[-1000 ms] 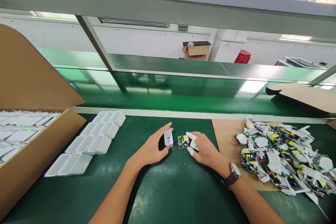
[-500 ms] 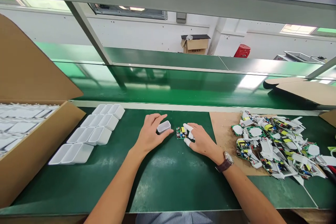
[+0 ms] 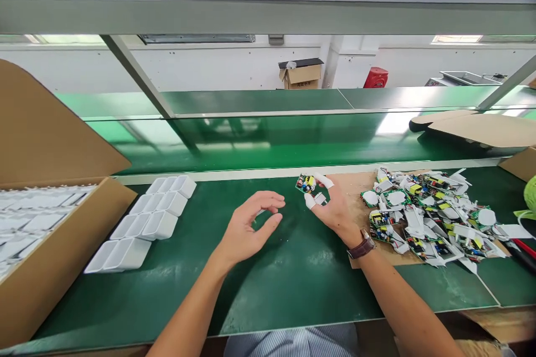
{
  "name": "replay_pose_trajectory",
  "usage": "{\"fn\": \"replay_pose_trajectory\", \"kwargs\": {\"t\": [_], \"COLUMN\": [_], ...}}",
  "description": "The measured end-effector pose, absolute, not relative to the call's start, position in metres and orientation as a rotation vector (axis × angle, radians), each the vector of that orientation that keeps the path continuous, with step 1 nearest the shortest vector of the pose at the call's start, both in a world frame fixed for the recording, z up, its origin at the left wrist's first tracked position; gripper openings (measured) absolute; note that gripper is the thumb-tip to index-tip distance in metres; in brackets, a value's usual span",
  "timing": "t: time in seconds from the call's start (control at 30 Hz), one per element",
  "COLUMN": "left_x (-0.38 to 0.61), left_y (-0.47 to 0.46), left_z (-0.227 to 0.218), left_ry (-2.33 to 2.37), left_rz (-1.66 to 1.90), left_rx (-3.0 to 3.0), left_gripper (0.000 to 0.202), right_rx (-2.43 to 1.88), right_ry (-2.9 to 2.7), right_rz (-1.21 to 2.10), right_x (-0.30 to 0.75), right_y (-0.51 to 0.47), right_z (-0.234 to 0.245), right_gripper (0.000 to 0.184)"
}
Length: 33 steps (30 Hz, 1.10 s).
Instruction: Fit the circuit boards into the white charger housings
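PCB [image 3: 307, 183], small & green w/ yellow, blue and black parts on it, sat just right of frame centre. It was pinched in the right hand [image 3: 333, 209] and lifted clear of the bench top [image 3: 285, 279], w/ a white plastic bit under it against the fingers. White cots [image 3: 324, 180] covered the thumb and forefinger tips, and a brown-strap watch [image 3: 363, 245] sat on that wrist. Left hand [image 3: 247, 228], at centre, hovered over the bench top w/ fingers curled in a loose C, thumb apart from the fingertips. A pale patch showed between them; couldn't tell if it gripped anything. Hands were near each other, not touching.

Open green surface lay below and between both hands, down to the near edge at frame bottom. Left of centre, rows of white casings [image 3: 146, 223] lay touching one another, open sides showing. At lower left an open cardboard box [image 3: 62, 245] held more white parts. Right of centre, a heap of boards [image 3: 427, 212] & white pieces was spread on a cardboard sheet [image 3: 355, 184], just beside the right hand.

Bench top was dark green and slightly glossy. A brighter green conveyor [image 3: 272, 145] ran across mid-frame. A grey frame beam [image 3: 268, 11] crossed the top. Far back at upper centre stood a small carton [image 3: 299, 75] & a red object [image 3: 376, 77], against a white wall.
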<state>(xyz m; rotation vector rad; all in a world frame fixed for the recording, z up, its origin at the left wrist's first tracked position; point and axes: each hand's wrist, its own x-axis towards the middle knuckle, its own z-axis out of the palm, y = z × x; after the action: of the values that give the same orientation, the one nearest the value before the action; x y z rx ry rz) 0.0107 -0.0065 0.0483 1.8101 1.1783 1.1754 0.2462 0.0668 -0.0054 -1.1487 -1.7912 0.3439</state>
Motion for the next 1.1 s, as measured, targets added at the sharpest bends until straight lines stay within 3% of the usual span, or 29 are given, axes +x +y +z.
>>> {"fn": "replay_pose_trajectory", "kwargs": {"t": [0.17, 0.37, 0.43, 0.57, 0.67, 0.8, 0.97, 1.1], "left_x": [0.013, 0.027, 0.028, 0.035, 0.052, 0.078, 0.094, 0.08], "left_y": [-0.007, -0.004, -0.006, -0.013, -0.011, 0.004, 0.023, 0.049], "left_z": [0.04, 0.03, 0.036, 0.041, 0.036, 0.022, 0.008, 0.024], "left_ry": [1.113, 1.217, 1.227, 1.097, 1.048, 1.228, 1.315, 1.849], "left_rz": [0.448, 1.008, 0.895, 0.293, 0.063, -0.071, -0.103, 0.041], "left_rx": [1.911, 2.122, 2.095, 2.144, 2.314, 2.579, 2.632, 2.544], "left_gripper": [0.022, 0.028, 0.026, 0.027, 0.036, 0.051, 0.053, 0.067], "right_rx": [-1.174, -1.158, -1.168, -1.167, -1.175, -1.209, -1.227, -1.214], "right_ry": [-1.744, -1.733, -1.724, -1.67, -1.618, -1.58, -1.552, -1.567], "right_rz": [0.384, 0.394, 0.386, 0.34, 0.333, 0.341, 0.353, 0.325], "right_x": [0.252, 0.25, 0.251, 0.256, 0.261, 0.265, 0.267, 0.266], "right_y": [0.064, 0.058, 0.059, 0.065, 0.071, 0.075, 0.076, 0.075], "right_z": [0.005, 0.014, 0.013, 0.006, 0.003, 0.003, 0.004, 0.005], "right_gripper": [0.054, 0.054, 0.056, 0.06, 0.063, 0.065, 0.067, 0.066]}}
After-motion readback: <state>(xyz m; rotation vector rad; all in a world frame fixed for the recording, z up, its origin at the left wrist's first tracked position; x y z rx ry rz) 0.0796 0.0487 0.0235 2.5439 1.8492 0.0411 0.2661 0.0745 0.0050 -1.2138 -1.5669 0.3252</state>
